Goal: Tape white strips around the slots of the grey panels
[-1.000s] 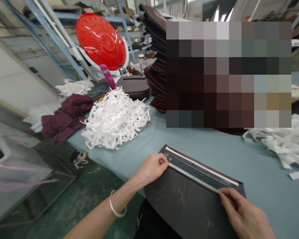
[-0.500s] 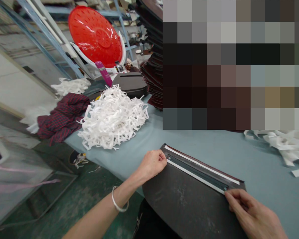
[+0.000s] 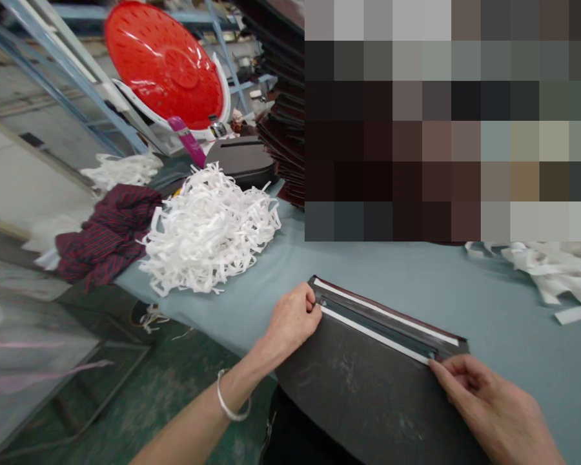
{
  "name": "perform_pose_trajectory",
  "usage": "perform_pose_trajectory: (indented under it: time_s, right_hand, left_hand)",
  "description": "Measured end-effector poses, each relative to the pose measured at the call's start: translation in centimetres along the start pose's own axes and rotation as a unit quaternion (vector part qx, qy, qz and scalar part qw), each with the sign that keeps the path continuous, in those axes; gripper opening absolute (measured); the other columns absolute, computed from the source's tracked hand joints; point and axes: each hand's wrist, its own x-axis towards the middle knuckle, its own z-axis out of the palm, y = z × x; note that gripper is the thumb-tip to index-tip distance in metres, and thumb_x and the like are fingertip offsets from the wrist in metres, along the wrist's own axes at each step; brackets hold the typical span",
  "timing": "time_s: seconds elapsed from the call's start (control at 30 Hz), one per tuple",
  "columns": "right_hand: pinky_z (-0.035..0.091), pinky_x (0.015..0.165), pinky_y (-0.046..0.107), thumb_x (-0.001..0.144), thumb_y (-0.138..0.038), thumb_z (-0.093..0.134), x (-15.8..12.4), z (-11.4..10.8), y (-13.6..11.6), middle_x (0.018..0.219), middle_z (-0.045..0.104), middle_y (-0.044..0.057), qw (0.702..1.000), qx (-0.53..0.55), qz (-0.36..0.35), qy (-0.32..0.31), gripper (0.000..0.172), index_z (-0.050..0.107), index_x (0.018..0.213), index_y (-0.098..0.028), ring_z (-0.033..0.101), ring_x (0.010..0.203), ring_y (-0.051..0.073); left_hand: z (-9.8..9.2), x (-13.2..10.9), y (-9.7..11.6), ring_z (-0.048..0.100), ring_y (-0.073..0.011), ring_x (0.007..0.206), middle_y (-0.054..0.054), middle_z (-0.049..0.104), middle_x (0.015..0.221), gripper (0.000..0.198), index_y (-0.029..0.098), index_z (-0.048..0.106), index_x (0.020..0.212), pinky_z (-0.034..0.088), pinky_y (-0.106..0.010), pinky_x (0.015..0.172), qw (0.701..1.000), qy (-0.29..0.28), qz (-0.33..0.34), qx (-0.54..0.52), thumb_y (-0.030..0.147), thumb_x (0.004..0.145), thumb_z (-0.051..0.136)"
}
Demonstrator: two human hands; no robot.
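A dark leather-like panel [image 3: 363, 394] with a curved lower edge lies across the table's near edge. A long slot [image 3: 380, 327] runs along its straight top, with an upper white strip [image 3: 387, 310] above and a lower white strip [image 3: 375, 334] below. My left hand [image 3: 295, 316] is closed in a pinch at the lower strip's left end. At its right end, the thumb and fingertips of my right hand [image 3: 494, 400] pinch the same strip. The strip lies straight along the slot's near edge.
A heap of white strips [image 3: 213, 229] sits on the blue-grey table cover [image 3: 329, 258], beside a striped cloth [image 3: 109, 232]. More white strips [image 3: 547, 271] lie at right. Behind are a stack of dark pieces [image 3: 285, 129] and a red basket [image 3: 169, 64]. The upper right is pixelated.
The view has shifted slightly, so the background sits a little farther left and the panel a little higher. Both hands keep their places at the strip's ends.
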Motion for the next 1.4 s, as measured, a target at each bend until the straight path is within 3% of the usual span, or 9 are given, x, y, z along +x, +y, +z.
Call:
perform_pose_trajectory:
  time_s: [0.2, 0.37, 0.53, 0.67, 0.9, 1.0, 1.1, 1.17, 1.4]
  right_hand:
    - [0.035, 0.05, 0.024, 0.079, -0.048, 0.044, -0.4, -1.1, -1.1, 0.053, 0.056, -0.003, 0.995, 0.044, 0.055, -0.078, 0.03, 0.057, 0.068, -0.023, 0.052, 0.051, 0.013]
    - [0.033, 0.051, 0.023, 0.079, -0.04, 0.047, -0.6, -1.4, -1.6, 0.053, 0.053, -0.005, 0.994, 0.068, 0.069, -0.059, 0.023, 0.055, 0.067, -0.022, 0.049, 0.051, 0.011]
    - [0.032, 0.051, 0.023, 0.078, -0.035, 0.049, -0.6, -1.2, -1.6, 0.053, 0.055, -0.006, 0.996, 0.043, 0.063, -0.039, 0.018, 0.054, 0.066, -0.023, 0.051, 0.051, 0.011]
    - [0.031, 0.052, 0.024, 0.078, -0.031, 0.049, -0.3, -1.3, -2.0, 0.053, 0.056, -0.005, 0.997, 0.014, 0.066, -0.035, 0.016, 0.053, 0.065, -0.023, 0.052, 0.052, 0.011]
    - [0.029, 0.051, 0.025, 0.079, -0.026, 0.052, -0.4, -1.3, -2.6, 0.055, 0.056, -0.005, 0.995, -0.08, 0.057, -0.026, 0.012, 0.052, 0.067, -0.022, 0.052, 0.052, 0.013]
    - [0.031, 0.052, 0.025, 0.085, -0.021, 0.048, -1.0, -0.7, -2.9, 0.069, 0.06, -0.001, 0.987, -0.155, -0.038, 0.015, 0.011, 0.059, 0.085, -0.021, 0.053, 0.058, 0.014]
    - [0.039, 0.062, 0.028, 0.087, -0.01, 0.043, -1.3, 0.2, -3.2, 0.094, 0.06, 0.006, 0.951, -0.197, -0.233, 0.048, 0.033, 0.058, 0.113, -0.022, 0.055, 0.078, 0.018]
    - [0.042, 0.07, 0.031, 0.084, -0.005, 0.045, -1.1, 0.5, -3.4, 0.098, 0.057, 0.008, 0.926, -0.208, -0.311, 0.043, 0.041, 0.056, 0.12, -0.021, 0.052, 0.086, 0.021]
    - [0.041, 0.071, 0.033, 0.084, -0.006, 0.047, -0.3, 0.9, -4.4, 0.092, 0.055, 0.008, 0.909, -0.198, -0.365, 0.02, 0.035, 0.059, 0.115, -0.016, 0.047, 0.083, 0.02]
  left_hand:
    - [1.1, -2.2, 0.2, 0.056, -0.0189, 0.089, -0.004, 0.059, 0.09, 0.015, 0.019, 0.055, 0.091, 0.045, -0.032, 0.08, 0.978, 0.082, 0.173, 0.08, 0.011, 0.089, 0.042]
    - [1.3, -4.0, -0.3, 0.052, -0.0218, 0.103, -0.009, 0.058, 0.11, 0.031, 0.018, 0.051, 0.121, 0.046, -0.037, 0.091, 0.952, 0.062, 0.255, 0.155, 0.016, 0.092, 0.044]
    - [1.2, -5.3, 0.2, 0.048, -0.0317, 0.112, -0.014, 0.048, 0.127, 0.056, 0.033, 0.038, 0.139, 0.048, -0.047, 0.087, 0.924, 0.026, 0.276, 0.263, 0.036, 0.086, 0.056]
    - [1.4, -5.7, 1.1, 0.048, -0.0343, 0.112, -0.014, 0.048, 0.128, 0.056, 0.038, 0.039, 0.137, 0.047, -0.049, 0.086, 0.916, 0.027, 0.264, 0.302, 0.04, 0.084, 0.058]
    - [2.7, -5.8, 3.4, 0.043, -0.0323, 0.119, -0.016, 0.052, 0.126, 0.053, 0.015, 0.048, 0.133, 0.044, -0.046, 0.096, 0.909, 0.016, 0.302, 0.285, 0.043, 0.088, 0.051]
    - [3.0, -5.9, 4.9, 0.047, -0.0328, 0.112, -0.015, 0.053, 0.121, 0.057, 0.025, 0.043, 0.137, 0.045, -0.047, 0.091, 0.907, -0.003, 0.294, 0.302, 0.045, 0.086, 0.055]
    - [3.0, -5.9, 5.9, 0.048, -0.0348, 0.109, -0.013, 0.053, 0.115, 0.057, 0.033, 0.042, 0.136, 0.045, -0.049, 0.086, 0.904, -0.018, 0.276, 0.326, 0.048, 0.083, 0.057]
    - [3.0, -5.9, 6.1, 0.048, -0.0354, 0.109, -0.014, 0.053, 0.114, 0.057, 0.033, 0.043, 0.135, 0.045, -0.049, 0.086, 0.904, -0.023, 0.268, 0.331, 0.049, 0.083, 0.057]
    - [3.4, -6.0, 5.6, 0.047, -0.0366, 0.108, -0.015, 0.052, 0.114, 0.065, 0.035, 0.038, 0.138, 0.046, -0.051, 0.084, 0.907, -0.01, 0.279, 0.315, 0.046, 0.079, 0.064]
